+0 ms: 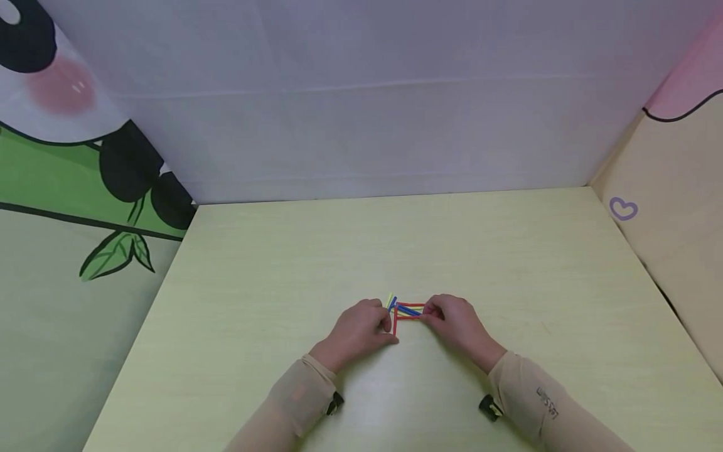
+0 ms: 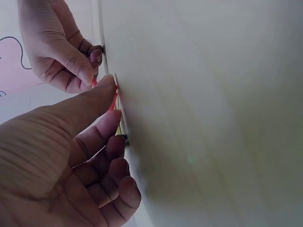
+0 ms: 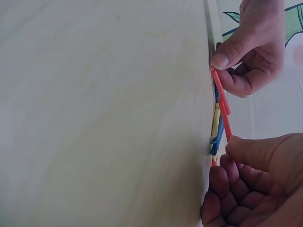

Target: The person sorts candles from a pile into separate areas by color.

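Note:
Thin red, blue and yellow sticks lie in a small cluster on the table between the two hands. My left hand (image 1: 364, 329) is at the cluster's left side. Its thumb and index finger pinch an upright-lying red stick (image 1: 395, 323) near its ends; the left wrist view shows red between them. From the right, my right hand (image 1: 456, 320) pinches the end of a red stick (image 3: 227, 125) between thumb and index finger. Blue sticks (image 1: 408, 310) cross between the red ones. A yellow stick (image 3: 215, 120) shows beside them, and the fingers hide several stick ends.
The pale wooden table (image 1: 271, 270) stretches around the hands. A plain light wall (image 1: 361, 138) stands behind its far edge, with printed panels at the left and right sides. Dark wrist devices (image 1: 490, 408) sit by both sleeves.

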